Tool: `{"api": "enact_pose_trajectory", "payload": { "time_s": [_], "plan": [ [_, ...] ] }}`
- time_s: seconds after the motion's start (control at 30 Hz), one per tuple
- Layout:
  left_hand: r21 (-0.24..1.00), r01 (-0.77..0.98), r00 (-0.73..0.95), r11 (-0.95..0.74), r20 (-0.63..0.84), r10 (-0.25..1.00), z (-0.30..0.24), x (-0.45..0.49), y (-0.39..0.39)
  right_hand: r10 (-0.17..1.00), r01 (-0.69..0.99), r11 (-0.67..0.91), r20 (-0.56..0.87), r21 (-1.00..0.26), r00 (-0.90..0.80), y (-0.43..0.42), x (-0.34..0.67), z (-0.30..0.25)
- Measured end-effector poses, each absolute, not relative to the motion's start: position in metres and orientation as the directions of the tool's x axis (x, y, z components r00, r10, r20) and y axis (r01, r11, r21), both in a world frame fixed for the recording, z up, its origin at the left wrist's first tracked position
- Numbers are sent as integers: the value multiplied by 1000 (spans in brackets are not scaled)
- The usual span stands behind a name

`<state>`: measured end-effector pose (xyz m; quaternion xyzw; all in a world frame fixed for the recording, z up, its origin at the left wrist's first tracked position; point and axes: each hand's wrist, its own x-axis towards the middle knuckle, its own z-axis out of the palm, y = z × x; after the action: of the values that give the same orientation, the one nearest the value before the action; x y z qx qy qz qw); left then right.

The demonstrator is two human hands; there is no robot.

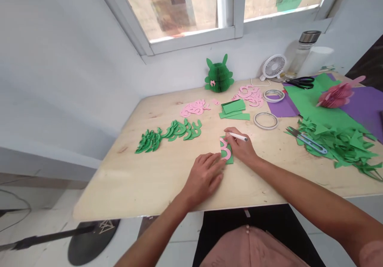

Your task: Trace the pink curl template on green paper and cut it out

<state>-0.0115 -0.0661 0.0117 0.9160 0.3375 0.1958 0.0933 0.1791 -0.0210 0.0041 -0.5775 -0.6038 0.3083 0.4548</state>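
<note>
Pink fabric of the person's garment [248, 247] is seen closest, at 6 o'clock of the pale wooden tabletop [149, 187]. The left hand [205, 175] is laid flat, fingers close together, fingertips pressed onto a small green paper rectangle [229, 159]. A pink curved paper cut-out [225, 149] is laid on that rectangle, near the table's middle. At 2 o'clock of the left hand, a slim white pen [238, 136] is pinched in the right hand [242, 149], its tip touching the cut-out. A row of green curved paper cut-outs [170, 133] is spread at 10 o'clock, well apart.
</note>
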Motion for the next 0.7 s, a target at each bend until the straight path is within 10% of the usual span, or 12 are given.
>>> {"api": "enact_pose_trajectory", "payload": {
  "time_s": [0.33,0.7],
  "plan": [
    [258,708,560,-658,362,745,-1,11,-82,964,209,107,153,-972,216,-6,187,-4],
    [155,643,642,-750,424,639,-6,14,-98,965,435,213,259,-875,47,-58,212,2]
  ]
}}
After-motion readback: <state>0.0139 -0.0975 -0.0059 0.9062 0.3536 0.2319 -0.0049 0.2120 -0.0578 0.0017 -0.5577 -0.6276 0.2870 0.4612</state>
